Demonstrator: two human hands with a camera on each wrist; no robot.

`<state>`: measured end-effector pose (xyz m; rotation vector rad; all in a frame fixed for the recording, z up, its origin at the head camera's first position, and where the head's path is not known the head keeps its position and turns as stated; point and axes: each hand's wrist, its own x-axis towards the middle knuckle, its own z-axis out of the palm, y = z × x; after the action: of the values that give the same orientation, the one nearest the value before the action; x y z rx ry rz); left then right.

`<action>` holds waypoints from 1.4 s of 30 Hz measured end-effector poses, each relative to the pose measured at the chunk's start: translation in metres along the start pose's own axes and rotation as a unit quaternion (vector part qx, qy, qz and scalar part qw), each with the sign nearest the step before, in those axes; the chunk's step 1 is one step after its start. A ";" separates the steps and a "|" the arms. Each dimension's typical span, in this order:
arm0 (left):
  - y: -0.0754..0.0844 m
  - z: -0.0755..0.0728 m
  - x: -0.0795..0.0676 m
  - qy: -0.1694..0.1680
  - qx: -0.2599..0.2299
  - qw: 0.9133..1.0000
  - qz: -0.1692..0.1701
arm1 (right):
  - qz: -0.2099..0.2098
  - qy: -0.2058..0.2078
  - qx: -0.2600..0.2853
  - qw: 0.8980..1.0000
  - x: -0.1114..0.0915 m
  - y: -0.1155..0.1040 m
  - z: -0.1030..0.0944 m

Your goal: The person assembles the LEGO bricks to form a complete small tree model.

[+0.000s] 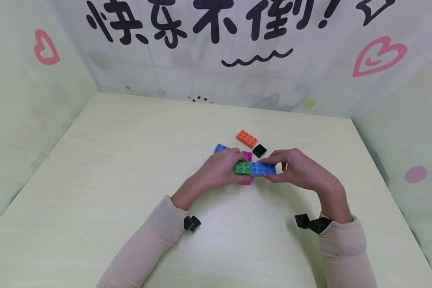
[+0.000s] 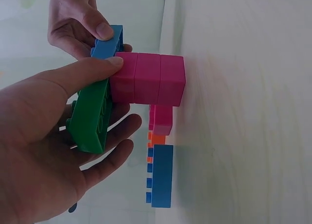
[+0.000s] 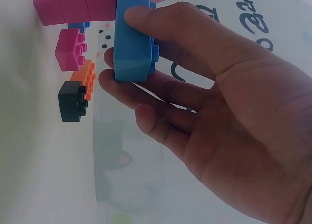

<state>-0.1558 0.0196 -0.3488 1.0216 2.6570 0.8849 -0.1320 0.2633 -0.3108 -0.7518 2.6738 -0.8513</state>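
A column of three pink bricks stands low over the table, with a green brick and a blue brick side by side across its top. My left hand holds the green brick, its thumb tip where green, blue and pink meet and the other fingers behind. With thumb and fingers my right hand pinches the blue brick near its outer end, as the right wrist view shows. Both top bricks have their studs facing up. Part of the green brick is hidden by the left hand in the head view.
Just behind the column lie a loose pink brick, an orange brick and a small black brick. Another blue brick lies beyond the left hand. Printed cloth walls border the pale table at back and sides.
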 end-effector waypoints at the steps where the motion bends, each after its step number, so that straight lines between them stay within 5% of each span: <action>1: 0.000 0.000 0.000 0.005 -0.005 1.000 0.005 | -0.002 0.001 -0.001 1.000 0.000 0.000 0.000; 8: 0.003 0.001 0.000 0.036 -0.033 0.998 0.035 | -0.005 0.001 0.001 1.000 0.001 0.001 0.000; 42: 0.007 0.001 -0.001 0.048 -0.033 0.998 0.028 | 0.014 -0.004 0.014 1.000 0.004 -0.004 0.007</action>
<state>-0.1508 0.0233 -0.3459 1.0699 2.6681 1.0514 -0.1315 0.2549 -0.3137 -0.7074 2.6533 -0.8737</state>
